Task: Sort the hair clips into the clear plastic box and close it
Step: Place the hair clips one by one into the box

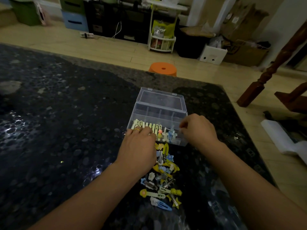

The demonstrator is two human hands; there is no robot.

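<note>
Between the hands sat the clear plastic box [158, 117], lid up, on the dark table [66, 122]. Left hand [138, 149] reached in, its fingertips hidden. Right hand [198, 128] pinched something small. Loose hair clips [163, 178] lay near the wrists; an orange stool [162, 69] stood beyond.

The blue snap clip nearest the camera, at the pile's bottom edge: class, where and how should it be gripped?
Pinch the blue snap clip across its long flat edges near the free blue end, coming from above on the near side; it lies flat and its other end is under a white charm.
</note>
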